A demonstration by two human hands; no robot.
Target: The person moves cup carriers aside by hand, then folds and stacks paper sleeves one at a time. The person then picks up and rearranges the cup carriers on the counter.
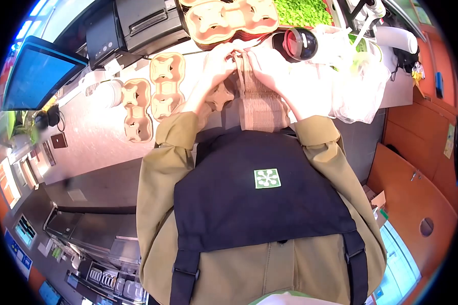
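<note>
One black fabric bib apron point(259, 213), bearing a square green-and-white badge point(267, 178), worn over an olive-tan long-sleeved shirt point(155, 198) with turned-back cuffs.

One bundle of brown, finely ribbed paper point(262, 109), located between the forearms, near end just past the apron; single piece or several, cannot tell.

Three brown moulded-pulp two-cup carriers: one partly hidden point(220, 97) beside the left forearm, one whole point(137, 114) farther left, one whole point(168, 86) between these; all on a pale countertop point(86, 147).

One left hand point(221, 60), fingers bent, pinching the far end of the bundle. One right hand point(261, 67), closed on the same far end, fingertips next to those of the left; finer finger detail lost in glare.

One crumpled translucent white plastic bag point(361, 94), right of the right forearm. One glossy black rounded object with a red ring point(303, 44), beyond the right hand.

One stack of brown moulded-pulp carriers point(229, 23), beyond both hands. One bed of small bright-green leaves point(303, 11), right of the stack. One black boxy machine point(147, 25), left of the stack.
</note>
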